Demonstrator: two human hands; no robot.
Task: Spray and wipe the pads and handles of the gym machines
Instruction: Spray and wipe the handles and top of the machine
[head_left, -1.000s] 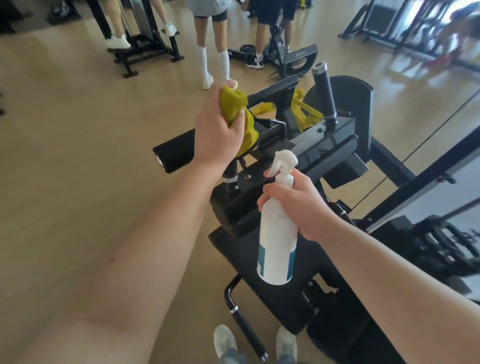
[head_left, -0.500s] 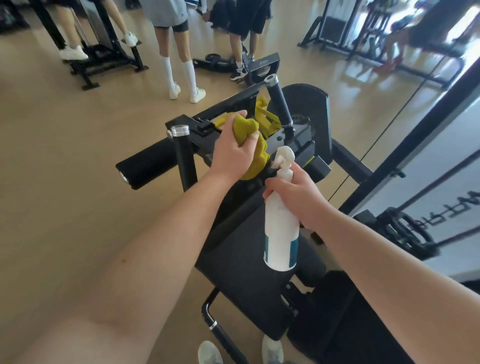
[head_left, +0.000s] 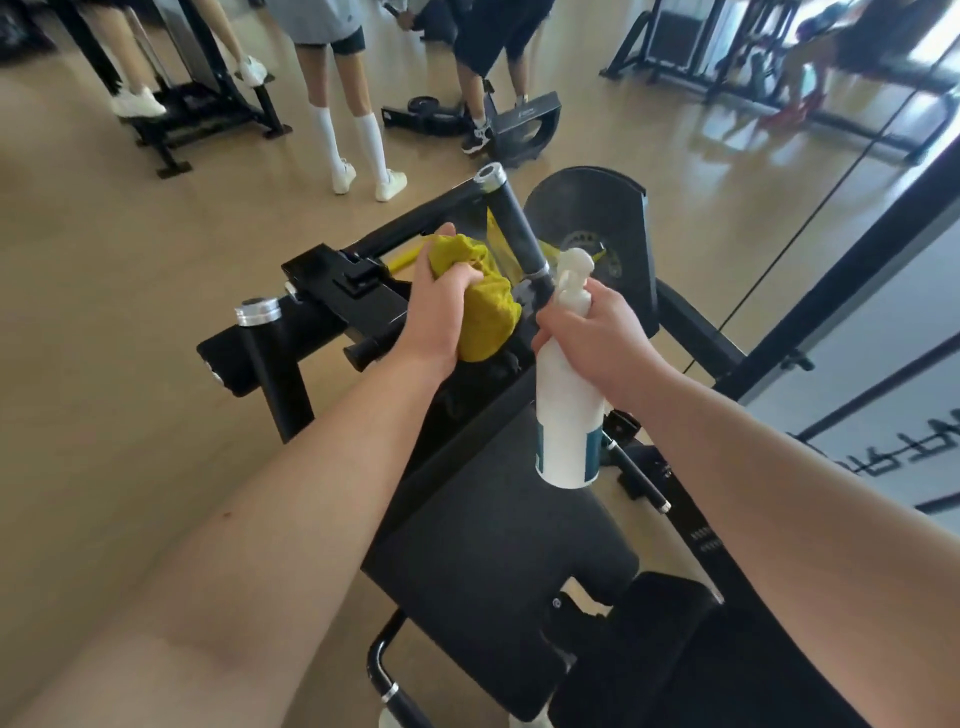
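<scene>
While right fingers (head_left: 545, 327) curl round the spray bottle (head_left: 569, 431), left fingers (head_left: 465, 276) clutch the cloth (head_left: 485, 317).

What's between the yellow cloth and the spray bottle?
The upright black handle stands between the yellow cloth and the spray bottle, seen in the head view.

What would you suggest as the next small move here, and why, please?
Probably slide the yellow cloth onto the upright handle and wipe up toward its silver cap. The left hand grips the cloth bunched right beside the handle's base, not yet round it, while the right hand holds the spray bottle with its head close to that same handle.
</scene>
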